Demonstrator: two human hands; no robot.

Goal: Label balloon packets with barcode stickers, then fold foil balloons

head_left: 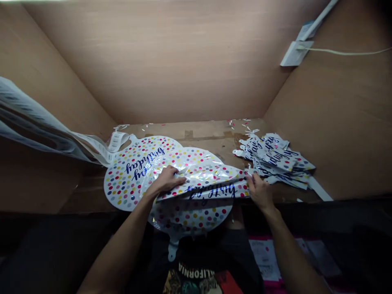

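A flat foil balloon (211,188), white with coloured dots and dark blue "birthday" lettering, is folded into a long strip across the middle of the bench. My left hand (165,180) lies on the left part of this strip, thumb and fingers apart, pressing on the foil. My right hand (260,191) pinches the strip's narrow right end between thumb and fingers. Under and beside it are more unfolded balloons, one round dotted balloon (122,185) at the left and another hanging over the front edge with its tail (173,247) pointing towards me.
Folded balloons (275,159) lie in a loose pile at the right. Long strips of barcode labels (45,118) hang in from the left. Tall cardboard walls (171,61) enclose the bench. Paper scraps lie along the back edge. Pink-edged packages (266,257) sit below right.
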